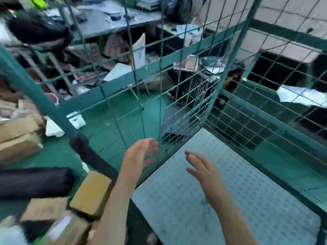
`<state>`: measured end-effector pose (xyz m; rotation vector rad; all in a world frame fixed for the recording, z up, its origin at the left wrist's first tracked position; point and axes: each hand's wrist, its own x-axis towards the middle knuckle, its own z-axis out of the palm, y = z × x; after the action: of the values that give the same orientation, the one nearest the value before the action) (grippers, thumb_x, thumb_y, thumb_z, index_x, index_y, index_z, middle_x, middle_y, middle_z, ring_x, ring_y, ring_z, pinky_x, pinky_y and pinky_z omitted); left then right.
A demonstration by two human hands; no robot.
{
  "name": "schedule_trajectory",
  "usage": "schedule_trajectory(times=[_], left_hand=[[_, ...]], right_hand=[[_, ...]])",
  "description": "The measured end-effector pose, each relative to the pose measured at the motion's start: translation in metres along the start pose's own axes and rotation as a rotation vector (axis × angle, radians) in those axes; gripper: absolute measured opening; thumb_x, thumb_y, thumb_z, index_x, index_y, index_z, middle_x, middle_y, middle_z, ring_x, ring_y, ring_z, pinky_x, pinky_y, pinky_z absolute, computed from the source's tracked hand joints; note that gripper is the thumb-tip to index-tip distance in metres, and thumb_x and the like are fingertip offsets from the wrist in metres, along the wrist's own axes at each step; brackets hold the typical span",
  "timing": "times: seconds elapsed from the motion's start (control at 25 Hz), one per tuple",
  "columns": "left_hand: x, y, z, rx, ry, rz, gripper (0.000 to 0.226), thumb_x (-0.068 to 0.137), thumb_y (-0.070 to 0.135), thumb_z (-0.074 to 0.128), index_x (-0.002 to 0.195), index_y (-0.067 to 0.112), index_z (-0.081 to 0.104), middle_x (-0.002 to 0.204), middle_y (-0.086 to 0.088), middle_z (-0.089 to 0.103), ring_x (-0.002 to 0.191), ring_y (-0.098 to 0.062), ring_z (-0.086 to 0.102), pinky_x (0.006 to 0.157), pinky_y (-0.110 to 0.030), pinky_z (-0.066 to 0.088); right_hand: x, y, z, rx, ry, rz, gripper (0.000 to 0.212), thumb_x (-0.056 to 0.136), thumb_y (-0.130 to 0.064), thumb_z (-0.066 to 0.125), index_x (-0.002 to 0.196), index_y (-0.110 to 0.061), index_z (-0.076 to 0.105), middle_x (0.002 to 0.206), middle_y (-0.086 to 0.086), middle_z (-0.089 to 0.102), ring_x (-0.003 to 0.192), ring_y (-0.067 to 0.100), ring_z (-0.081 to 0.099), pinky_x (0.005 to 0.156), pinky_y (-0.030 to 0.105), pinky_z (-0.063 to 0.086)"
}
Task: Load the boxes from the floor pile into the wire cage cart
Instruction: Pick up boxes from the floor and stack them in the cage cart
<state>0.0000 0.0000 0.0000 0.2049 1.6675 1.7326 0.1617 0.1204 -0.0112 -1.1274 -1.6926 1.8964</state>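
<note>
**Empty hands close to the mesh**

Both the left hand point(141, 154) and right hand point(203, 169) are spread open, holding nothing, at lower centre over the cart floor point(230, 200). The boxes point(90, 193) lie lower left, outside the wire cage cart point(184, 96). A hasty swing toward them could knock the left fingers against the mesh.

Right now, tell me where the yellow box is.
The yellow box sits low on the left, on the floor pile outside the cage wall, just left of the left hand's forearm.
</note>
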Motion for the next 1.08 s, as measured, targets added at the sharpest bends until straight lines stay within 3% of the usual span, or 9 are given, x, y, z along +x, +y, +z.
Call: schedule_trajectory(times=[0.16,0.4,0.56,0.72,0.88,1.08], left_hand=[[-0.032,-0.012,-0.022,-0.073,0.229,-0.032,0.023,0.106,0.019,0.045,0.103,0.01,0.066,0.107,-0.011,0.072,0.096,-0.026,0.069,0.09,-0.046,0.053],[-0.115,-0.045,-0.074,-0.114,0.524,-0.034,0.03,0.106,0.023,0.042,0.115,0.007,0.066,0.116,-0.013,0.072,0.107,-0.029,0.069,0.093,-0.045,0.054],[-0.183,-0.066,-0.116,-0.101,0.695,0.024,0.036,0.108,0.031,0.04,0.118,0.011,0.068,0.111,-0.006,0.076,0.104,-0.026,0.073,0.094,-0.048,0.056],[-0.245,-0.08,-0.153,-0.104,0.83,0.056,0.037,0.108,0.032,0.038,0.118,0.012,0.068,0.108,-0.004,0.077,0.1,-0.023,0.074,0.086,-0.036,0.06],[-0.298,-0.09,-0.193,-0.14,0.912,0.078,0.034,0.109,0.031,0.039,0.115,0.017,0.069,0.106,0.0,0.077,0.099,-0.021,0.074,0.093,-0.046,0.058],[-0.38,-0.111,-0.262,-0.24,1.044,0.095,0.034,0.108,0.03,0.04,0.114,0.013,0.068,0.11,-0.006,0.076,0.1,-0.022,0.074,0.091,-0.046,0.057]], right_hand=[[0.005,0.016,0.011,-0.044,-0.195,0.079,0.028,0.101,-0.028,0.057,0.123,-0.017,0.07,0.12,-0.01,0.07,0.113,-0.001,0.064,0.104,0.04,0.052],[-0.024,0.038,0.06,-0.119,-0.545,0.106,0.022,0.101,-0.029,0.058,0.11,-0.018,0.075,0.112,-0.002,0.075,0.111,0.011,0.068,0.102,0.042,0.053],[-0.062,0.043,0.103,-0.205,-0.766,0.077,0.022,0.101,-0.029,0.058,0.105,-0.019,0.077,0.109,0.001,0.076,0.112,0.017,0.068,0.102,0.046,0.052],[-0.1,0.048,0.143,-0.308,-0.914,0.043,0.023,0.103,-0.026,0.054,0.109,-0.019,0.076,0.109,-0.005,0.076,0.11,0.01,0.068,0.099,0.038,0.054],[-0.146,0.061,0.189,-0.32,-0.987,0.071,0.027,0.104,-0.025,0.051,0.11,-0.017,0.076,0.109,-0.006,0.077,0.108,0.008,0.069,0.098,0.037,0.054],[-0.228,0.093,0.253,-0.365,-1.118,0.077,0.025,0.104,-0.026,0.052,0.11,-0.017,0.075,0.108,-0.005,0.077,0.106,0.009,0.07,0.094,0.033,0.055]])
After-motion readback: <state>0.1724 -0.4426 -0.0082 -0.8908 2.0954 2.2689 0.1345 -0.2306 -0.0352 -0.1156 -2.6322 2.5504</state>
